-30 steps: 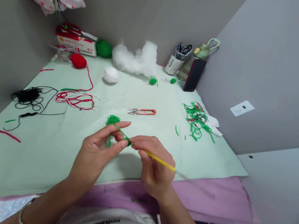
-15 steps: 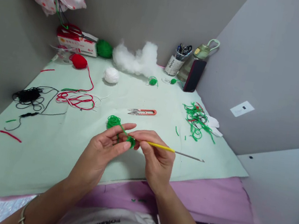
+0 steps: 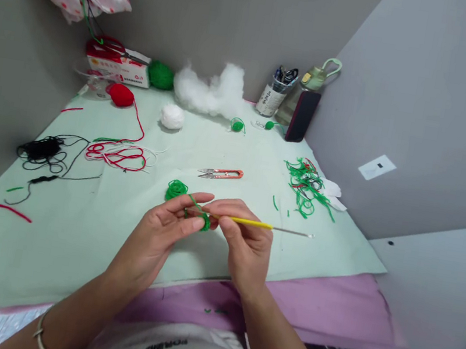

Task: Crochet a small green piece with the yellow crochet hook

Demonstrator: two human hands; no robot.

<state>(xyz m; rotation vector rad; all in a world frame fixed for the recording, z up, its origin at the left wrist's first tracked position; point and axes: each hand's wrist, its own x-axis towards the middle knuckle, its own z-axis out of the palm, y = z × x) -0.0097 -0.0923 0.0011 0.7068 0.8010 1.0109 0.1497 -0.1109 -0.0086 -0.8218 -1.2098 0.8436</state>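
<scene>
A table (image 3: 68, 266) with a pale green cover is filling most of the view. Above its near side, a person's left hand (image 3: 150, 238) and right hand (image 3: 247, 250) are facing each other, almost meeting. The right thumb and fingertips are closing, pencil-style, around a yellow-handled crochet hook (image 3: 252, 223). Its long axis is running nearly level from left to right: one metal end is pointing right, into open air, the other leftward to the left hand's fingers. Small scissors (image 3: 226, 174) are lying beyond both hands. A green yarn ball (image 3: 176, 191) is resting just past the left hand. The green crocheted piece (image 3: 206, 222) is sitting just left of the right fingertips; the left thumb is pinching it while the forefinger is stretching out. Whether the hook is entering a loop is too small to tell.
</scene>
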